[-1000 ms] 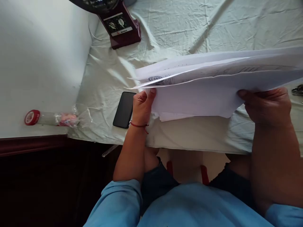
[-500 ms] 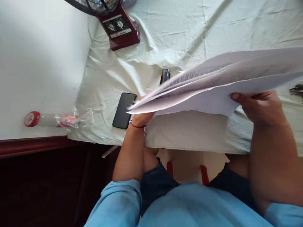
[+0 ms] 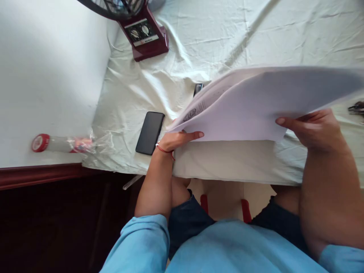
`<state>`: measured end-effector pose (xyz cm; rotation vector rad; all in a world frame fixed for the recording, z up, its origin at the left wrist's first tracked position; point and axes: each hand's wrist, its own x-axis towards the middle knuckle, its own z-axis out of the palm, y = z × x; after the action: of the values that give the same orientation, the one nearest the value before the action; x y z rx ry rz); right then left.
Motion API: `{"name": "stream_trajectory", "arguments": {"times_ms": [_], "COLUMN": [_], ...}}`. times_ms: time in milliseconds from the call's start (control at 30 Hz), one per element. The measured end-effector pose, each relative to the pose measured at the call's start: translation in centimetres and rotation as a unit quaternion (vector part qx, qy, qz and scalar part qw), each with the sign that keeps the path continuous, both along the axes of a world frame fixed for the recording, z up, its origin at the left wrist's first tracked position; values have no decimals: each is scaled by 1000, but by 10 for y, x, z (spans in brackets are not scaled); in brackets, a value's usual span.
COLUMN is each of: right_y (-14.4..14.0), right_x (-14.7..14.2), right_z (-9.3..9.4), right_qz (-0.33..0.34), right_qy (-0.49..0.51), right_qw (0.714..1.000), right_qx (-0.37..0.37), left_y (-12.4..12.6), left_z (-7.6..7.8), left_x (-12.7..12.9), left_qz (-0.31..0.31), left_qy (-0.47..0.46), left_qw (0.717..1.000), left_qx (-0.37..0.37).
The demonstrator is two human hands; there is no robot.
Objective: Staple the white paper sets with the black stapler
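A stack of white paper sheets is held up above the cloth-covered table, tilted and slightly bowed. My left hand grips its left end, thumb laid on the near side and the other fingers hidden behind. At the right part of the near edge, my right hand pinches the sheets with its thumb in front. Some print and a dark round mark show between the sheets near the left end. Just left of my left hand lies a black phone. A small dark object is partly covered by the paper.
A dark red fan base with knobs stands at the back left. A clear bottle with a red cap lies at the left by the wall. Dark metal items, perhaps keys, lie at the right edge. The tablecloth is wrinkled.
The fanned sheets have come together, and their near side faces me more. My left thumb has come round onto the front of the paper. My right hand has barely moved.
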<state>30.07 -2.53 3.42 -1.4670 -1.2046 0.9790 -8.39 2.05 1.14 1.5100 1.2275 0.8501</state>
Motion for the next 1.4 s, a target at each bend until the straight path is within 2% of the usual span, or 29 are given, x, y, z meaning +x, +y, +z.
{"name": "stream_trajectory", "arguments": {"times_ms": [67,200,233,300,400,467,533,633,767,833,967,1033,1233,1400], "right_y": [2,4,4,4,3,3,3,4,5,5,5,6,7,7], "right_x": [-4,-9,-8,-5,1,3,2,2,2,0,-6,-7,-4,-3], "right_z": [1,3,3,4,2,-2,-6,-9,-7,-3,5,7,6,6], "right_qz": [32,-82,-82,-34,25,14,-16,-26,-16,-28,-37,-50,-36,-39], "right_qy": [4,-34,-24,3,-43,-84,-74,-5,-42,-42,-9,-10,6,10], "right_qw": [999,994,994,996,998,996,997,998,998,998,999,998,999,999], "right_qx": [16,60,74,87,33,-4,10,54,-31,-30,-36,-38,-8,-18], "left_y": [-2,-7,-8,-7,-3,-1,0,2,4,4,-3,-6,-7,-7], "left_z": [0,5,7,11,14,14,13,12,7,3,-3,-5,-10,-9], "left_x": [2,4,4,5,7,9,10,13,17,20,31,36,40,40], "left_qz": [16,-42,-57,-81,-119,-146,-154,-138,-132,-121,2,36,37,44], "left_qy": [-4,-27,-43,-65,-61,-44,-44,-59,-1,-24,-118,-145,-169,-155], "left_qw": [1000,998,995,991,990,988,986,985,990,992,992,987,980,984], "left_qx": [-13,45,68,86,35,24,55,87,41,-4,-47,-57,-94,-74]}}
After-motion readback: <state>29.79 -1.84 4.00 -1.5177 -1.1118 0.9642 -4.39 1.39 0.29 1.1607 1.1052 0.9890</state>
